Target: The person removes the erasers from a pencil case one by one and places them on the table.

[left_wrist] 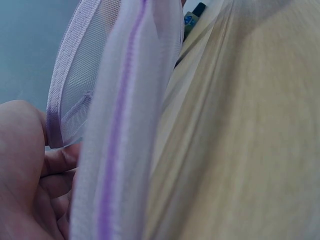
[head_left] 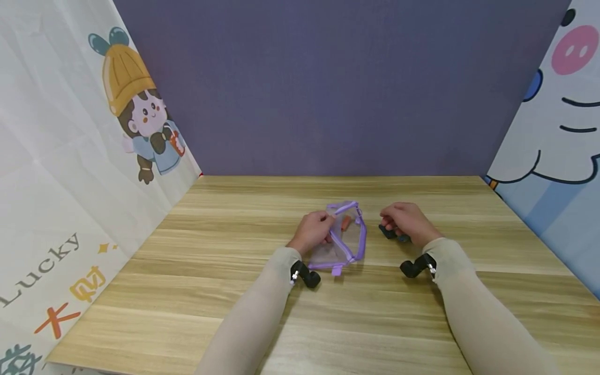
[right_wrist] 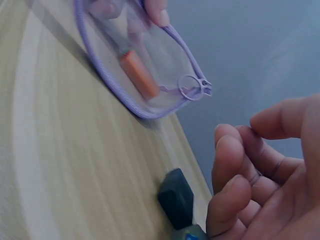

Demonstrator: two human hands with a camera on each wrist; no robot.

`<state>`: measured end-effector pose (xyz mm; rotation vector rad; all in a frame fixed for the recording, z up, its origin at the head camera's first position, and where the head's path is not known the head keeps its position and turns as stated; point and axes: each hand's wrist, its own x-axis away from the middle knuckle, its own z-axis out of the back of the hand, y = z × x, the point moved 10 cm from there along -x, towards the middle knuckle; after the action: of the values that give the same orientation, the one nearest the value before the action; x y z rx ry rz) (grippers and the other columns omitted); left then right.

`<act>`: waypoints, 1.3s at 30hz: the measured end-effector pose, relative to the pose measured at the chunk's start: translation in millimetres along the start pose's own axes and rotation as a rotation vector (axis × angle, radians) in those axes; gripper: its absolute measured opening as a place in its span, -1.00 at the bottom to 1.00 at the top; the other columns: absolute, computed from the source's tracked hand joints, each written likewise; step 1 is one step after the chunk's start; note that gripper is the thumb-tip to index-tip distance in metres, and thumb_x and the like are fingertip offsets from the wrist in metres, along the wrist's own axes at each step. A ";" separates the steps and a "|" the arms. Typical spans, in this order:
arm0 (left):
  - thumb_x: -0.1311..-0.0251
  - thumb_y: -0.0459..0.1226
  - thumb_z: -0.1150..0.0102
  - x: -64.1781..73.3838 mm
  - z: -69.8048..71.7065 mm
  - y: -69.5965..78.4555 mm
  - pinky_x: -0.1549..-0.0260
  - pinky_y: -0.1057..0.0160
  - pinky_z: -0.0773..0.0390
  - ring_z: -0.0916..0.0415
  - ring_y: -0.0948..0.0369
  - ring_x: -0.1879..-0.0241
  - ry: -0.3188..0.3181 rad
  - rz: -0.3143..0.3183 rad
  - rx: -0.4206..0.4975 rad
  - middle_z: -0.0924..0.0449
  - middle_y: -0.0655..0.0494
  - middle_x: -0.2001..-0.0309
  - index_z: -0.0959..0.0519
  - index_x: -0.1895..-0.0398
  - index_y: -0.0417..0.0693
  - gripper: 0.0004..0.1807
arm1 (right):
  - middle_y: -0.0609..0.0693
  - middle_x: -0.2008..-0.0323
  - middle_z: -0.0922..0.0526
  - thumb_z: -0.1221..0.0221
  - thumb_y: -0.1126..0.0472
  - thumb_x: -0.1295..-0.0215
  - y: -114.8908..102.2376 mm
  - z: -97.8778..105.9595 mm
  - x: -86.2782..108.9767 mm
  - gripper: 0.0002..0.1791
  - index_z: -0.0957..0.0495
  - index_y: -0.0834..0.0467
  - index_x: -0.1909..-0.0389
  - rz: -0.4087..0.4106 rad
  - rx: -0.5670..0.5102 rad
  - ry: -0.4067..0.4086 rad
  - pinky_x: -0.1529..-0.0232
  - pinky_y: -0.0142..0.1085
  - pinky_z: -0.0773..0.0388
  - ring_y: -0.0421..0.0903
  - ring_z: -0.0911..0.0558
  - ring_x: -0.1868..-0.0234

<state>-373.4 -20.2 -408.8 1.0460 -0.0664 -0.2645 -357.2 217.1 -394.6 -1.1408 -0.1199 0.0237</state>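
A purple-edged mesh zip pouch (head_left: 362,240) stands partly open on the table. My left hand (head_left: 311,232) pinches its left edge; in the left wrist view the trim (left_wrist: 59,105) sits between thumb and fingers. Inside lies an orange-ended item (right_wrist: 139,74), its greyish other part blurred by the mesh. To the right of the pouch, my right hand (head_left: 409,221) hovers with loosely curled fingers and nothing visible in them. Just beneath it, a dark-capped item (right_wrist: 176,197) with a blue-marked green body lies on the table, partly hidden by the hand.
The wood-grain table (head_left: 225,291) ends at a plain bluish-grey panel (head_left: 328,94). Printed cartoon sheets (head_left: 56,130) flank it on the left and right. A ring zip pull (right_wrist: 190,87) hangs from the pouch's corner.
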 end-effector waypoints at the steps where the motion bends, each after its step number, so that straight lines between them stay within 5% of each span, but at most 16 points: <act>1: -0.44 -0.05 -0.07 0.0 -0.1 0.4 0.61 0.25 -0.60 -0.58 0.18 0.58 0.000 -0.002 0.001 -0.61 0.03 0.57 -0.61 0.35 -0.01 -0.71 | 0.04 0.29 -0.66 -0.04 0.05 -0.49 -1.1 -1.7 -0.6 -0.55 -0.50 0.39 -0.06 0.012 0.004 0.001 0.41 -0.34 -0.53 -0.14 -0.59 0.35; 12: -0.43 -0.07 -0.08 -0.9 -0.3 -1.9 0.61 0.25 -0.61 -0.58 0.17 0.58 0.007 0.004 -0.004 -0.62 0.04 0.55 -0.62 0.33 0.00 -0.74 | 0.12 0.32 -0.66 -0.10 0.17 -0.45 -13.9 -23.5 -0.5 -0.68 -0.57 0.38 0.06 0.131 0.031 0.014 0.43 -0.30 -0.54 -0.08 -0.57 0.36; 24: -0.44 -0.04 -0.08 -0.5 0.0 -1.5 0.62 0.25 -0.60 -0.59 0.17 0.58 0.012 -0.013 -0.003 -0.62 0.05 0.56 -0.61 0.36 0.01 -0.71 | 0.14 0.28 -0.66 -0.13 0.19 -0.41 -18.2 -50.7 -6.2 -0.68 -0.56 0.38 0.03 0.096 0.003 -0.089 0.35 -0.26 -0.62 -0.06 -0.62 0.32; 39: -0.44 -0.04 -0.08 0.0 -1.3 -1.1 0.63 0.25 -0.59 -0.59 0.17 0.58 0.002 -0.018 0.016 -0.63 0.04 0.55 -0.61 0.35 -0.02 -0.69 | 0.16 0.26 -0.69 -0.06 0.11 -0.46 -31.4 -61.6 -11.3 -0.66 -0.60 0.34 0.11 0.108 0.115 -0.201 0.38 -0.19 -0.59 0.00 -0.65 0.28</act>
<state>-373.3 -19.7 -410.4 1.0628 -0.0577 -0.2793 -363.1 147.3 -392.3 -1.0269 -0.2325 0.2383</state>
